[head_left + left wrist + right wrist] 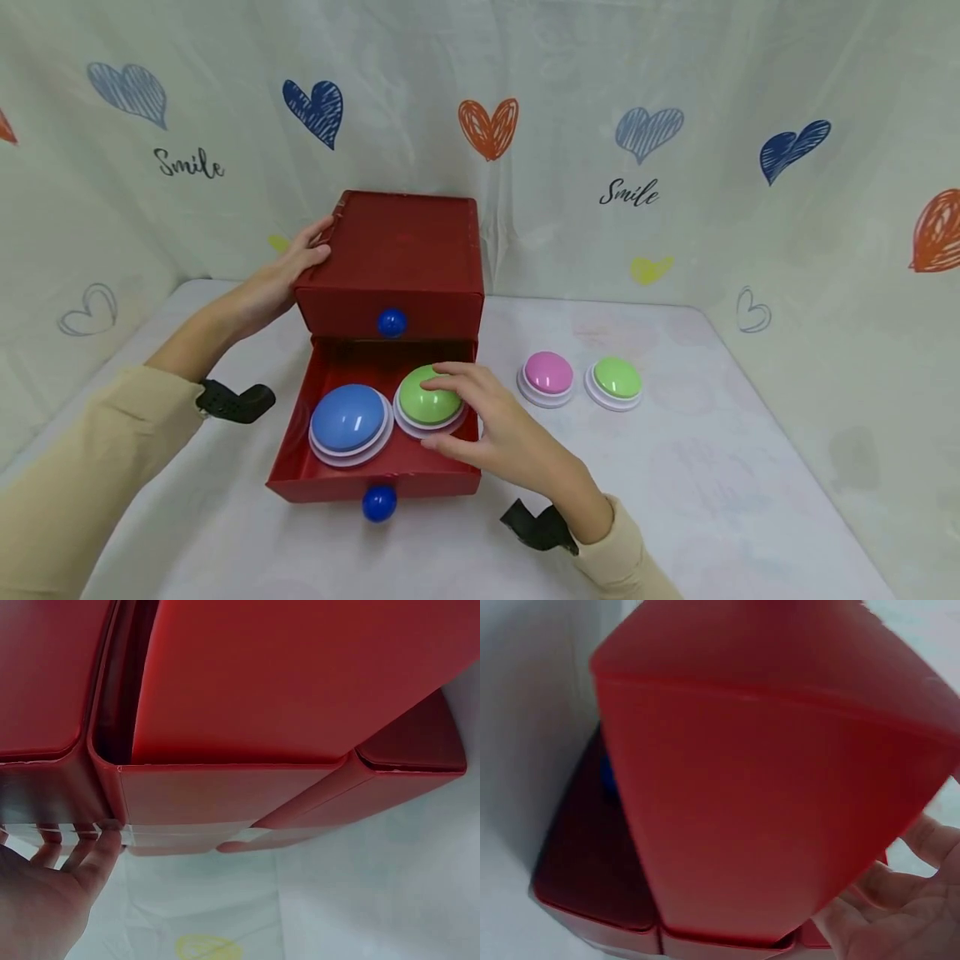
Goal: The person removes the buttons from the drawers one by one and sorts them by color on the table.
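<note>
Standing on the white table (720,483), the red box (405,242) has its low drawer (442,485) sticking out in front, so its inside is easy to reach. The left hand (281,279) rests at the box's left back edge, fingers mostly straight, likely keeping it still. The right hand (498,421) bends around something in front of the box. A big blue button (348,419) sits flat in the drawer. Beside it sits the middle green button (423,404), under the right hand's fingers; whether they grip it, one cannot tell. Right of the box are a pink button (548,375) and a small green button (617,379).
</note>
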A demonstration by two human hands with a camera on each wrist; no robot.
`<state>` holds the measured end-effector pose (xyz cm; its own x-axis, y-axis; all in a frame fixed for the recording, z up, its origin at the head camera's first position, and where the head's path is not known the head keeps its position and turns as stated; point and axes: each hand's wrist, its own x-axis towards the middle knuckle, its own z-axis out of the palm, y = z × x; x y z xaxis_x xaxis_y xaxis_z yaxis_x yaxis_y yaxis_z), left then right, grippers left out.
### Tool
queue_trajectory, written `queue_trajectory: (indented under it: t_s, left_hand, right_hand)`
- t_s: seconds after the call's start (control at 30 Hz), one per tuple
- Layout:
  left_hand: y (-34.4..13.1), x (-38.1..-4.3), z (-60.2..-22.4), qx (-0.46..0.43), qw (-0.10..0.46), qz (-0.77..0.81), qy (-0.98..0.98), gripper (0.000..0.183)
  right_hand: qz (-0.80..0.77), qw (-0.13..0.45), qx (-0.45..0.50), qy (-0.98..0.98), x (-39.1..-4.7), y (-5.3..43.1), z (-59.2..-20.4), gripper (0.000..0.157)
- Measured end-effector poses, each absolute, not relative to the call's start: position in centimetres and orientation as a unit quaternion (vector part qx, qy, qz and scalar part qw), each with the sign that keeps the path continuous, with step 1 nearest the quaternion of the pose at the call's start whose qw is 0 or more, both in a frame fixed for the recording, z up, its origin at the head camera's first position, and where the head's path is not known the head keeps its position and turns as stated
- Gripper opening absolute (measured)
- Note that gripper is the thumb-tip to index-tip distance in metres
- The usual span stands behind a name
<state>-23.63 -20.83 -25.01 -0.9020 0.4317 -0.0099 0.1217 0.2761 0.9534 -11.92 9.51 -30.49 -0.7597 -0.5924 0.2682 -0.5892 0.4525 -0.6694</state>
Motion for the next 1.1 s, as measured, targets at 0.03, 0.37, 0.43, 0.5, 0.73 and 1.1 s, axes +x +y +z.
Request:
queue_trajectory:
  t_s: [0.03, 0.37, 0.43, 0.5, 0.73, 1.1]
  left_hand:
    - [-20.9, -23.6, -25.0, 0.176, 0.134, 0.576, 0.787, 0.064]
    - [-21.0, -23.5, -25.0, 0.177, 0.136, 0.576, 0.786, 0.063]
    - [-21.0, -23.5, -25.0, 0.178, 0.135, 0.576, 0.786, 0.063]
    - [-21.0, -23.6, -25.0, 0.18, 0.135, 0.577, 0.785, 0.063]
    - [-21.0, -23.5, -25.0, 0.178, 0.14, 0.577, 0.785, 0.063]
    - [-20.9, -23.6, -24.9, 0.183, 0.137, 0.577, 0.784, 0.063]
  right_hand:
    - [-0.386, 0.004, -0.346, 0.855, -12.1, 9.3, -30.7, 0.053]
    - [-0.268, 0.005, -0.382, 0.884, -13.9, 8.5, -31.4, 0.06]
    - [-0.24, 0.014, -0.388, 0.89, -14.1, 8.3, -31.3, 0.063]
    - [-0.208, 0.02, -0.389, 0.897, -14.2, 8.2, -31.2, 0.066]
    - [-0.069, 0.036, -0.39, 0.917, -14.3, 7.5, -30.5, 0.079]
    - [-0.027, 0.035, -0.387, 0.921, -14.7, 7.2, -30.1, 0.075]
